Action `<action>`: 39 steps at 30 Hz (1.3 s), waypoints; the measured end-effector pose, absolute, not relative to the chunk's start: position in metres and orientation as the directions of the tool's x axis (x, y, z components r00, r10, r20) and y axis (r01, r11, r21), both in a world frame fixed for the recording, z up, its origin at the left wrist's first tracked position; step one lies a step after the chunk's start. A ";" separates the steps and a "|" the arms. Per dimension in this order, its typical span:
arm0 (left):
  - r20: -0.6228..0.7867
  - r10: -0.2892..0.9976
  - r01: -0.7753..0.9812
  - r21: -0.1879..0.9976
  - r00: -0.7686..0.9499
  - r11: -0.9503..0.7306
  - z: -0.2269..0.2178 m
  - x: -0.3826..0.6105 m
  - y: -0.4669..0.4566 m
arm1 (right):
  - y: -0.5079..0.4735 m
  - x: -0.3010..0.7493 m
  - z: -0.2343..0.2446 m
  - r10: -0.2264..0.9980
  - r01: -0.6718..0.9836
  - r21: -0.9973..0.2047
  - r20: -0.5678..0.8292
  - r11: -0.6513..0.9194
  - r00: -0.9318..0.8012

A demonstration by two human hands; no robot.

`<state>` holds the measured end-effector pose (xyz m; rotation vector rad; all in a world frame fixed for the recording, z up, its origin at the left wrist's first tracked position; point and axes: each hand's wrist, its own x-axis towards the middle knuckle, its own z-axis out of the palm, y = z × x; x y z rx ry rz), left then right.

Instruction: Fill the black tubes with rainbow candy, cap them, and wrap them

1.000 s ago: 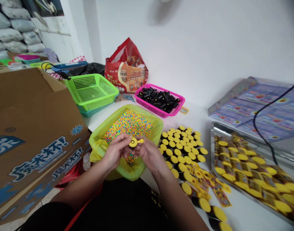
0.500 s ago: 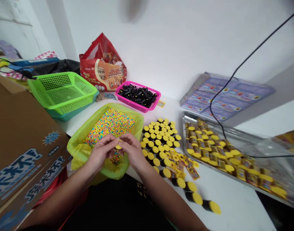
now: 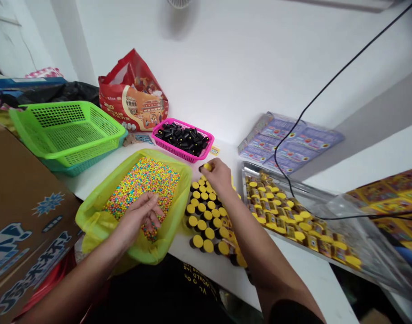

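Observation:
My right hand grips a small black container with a yellow lid by its edge, at the far end of a group of similar yellow-lidded containers. My wrist and forearm hide part of that group. Over the yellow-lined basket hovers my left hand, fingers loosely bent and apart, with nothing seen in it. Small multicoloured candy balls fill the basket beneath it.
Behind stands a pink basket of black containers. A metal tray holds packed yellow-lidded containers on the right, crossed by a black cable. Green baskets, a red bag and a cardboard box are leftward. Purple boxes lean at the wall.
My hands were together over the candy, at a yellow lid. The right has moved away to the container group with a lidded container; the left stays over the basket. The view has shifted.

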<state>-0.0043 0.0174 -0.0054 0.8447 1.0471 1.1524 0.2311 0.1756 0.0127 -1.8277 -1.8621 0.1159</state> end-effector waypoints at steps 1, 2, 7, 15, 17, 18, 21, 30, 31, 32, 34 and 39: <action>-0.215 0.974 -0.293 0.929 0.073 0.227 -0.007 -0.005 0.018 | 0.196 0.241 0.010 0.965 0.954 -0.301 0.244 -0.020 0.097; -0.223 0.972 -0.280 0.931 0.079 0.237 -0.008 -0.006 0.018 | 0.214 0.248 0.006 0.970 0.965 -0.256 0.210 -0.064 0.120; -0.251 0.965 -0.219 0.940 0.073 0.261 -0.012 -0.005 0.018 | 0.259 0.254 -0.023 0.997 0.988 -0.144 0.056 -0.046 0.055; -0.180 0.980 -0.006 0.983 0.082 0.181 -0.005 -0.031 0.022 | 0.272 0.248 -0.016 0.992 0.996 -0.070 0.112 0.063 -0.055; -0.169 0.984 0.005 0.986 0.053 0.169 -0.006 -0.035 0.026 | 0.284 0.237 -0.007 0.981 0.994 -0.070 0.181 0.084 -0.071; -0.179 0.982 0.000 0.984 0.060 0.179 -0.007 -0.036 0.028 | 0.293 0.229 -0.003 0.975 0.992 -0.070 0.202 0.108 -0.092; -0.205 0.973 -0.006 0.978 0.109 0.207 -0.011 -0.035 0.032 | 0.327 0.199 0.004 0.961 0.978 -0.072 0.213 0.194 -0.175; -0.304 0.948 -0.103 0.950 -0.089 0.295 -0.022 -0.042 0.038 | 0.399 0.138 -0.006 0.958 0.962 -0.110 0.171 0.251 -0.230; -0.303 0.948 -0.116 0.950 -0.097 0.291 -0.022 -0.042 0.038 | 0.400 0.137 -0.007 0.958 0.961 -0.118 0.173 0.250 -0.228; -0.300 0.948 -0.132 0.949 -0.104 0.285 -0.022 -0.043 0.038 | 0.399 0.137 -0.007 0.958 0.960 -0.128 0.180 0.249 -0.225; -0.287 0.949 -0.177 0.949 -0.129 0.262 -0.020 -0.043 0.036 | 0.395 0.139 -0.007 0.956 0.959 -0.147 0.204 0.242 -0.209; -0.260 0.920 -0.358 0.922 -0.291 0.148 -0.011 -0.045 0.032 | 0.355 0.145 0.007 0.909 0.928 -0.224 0.363 0.299 -0.205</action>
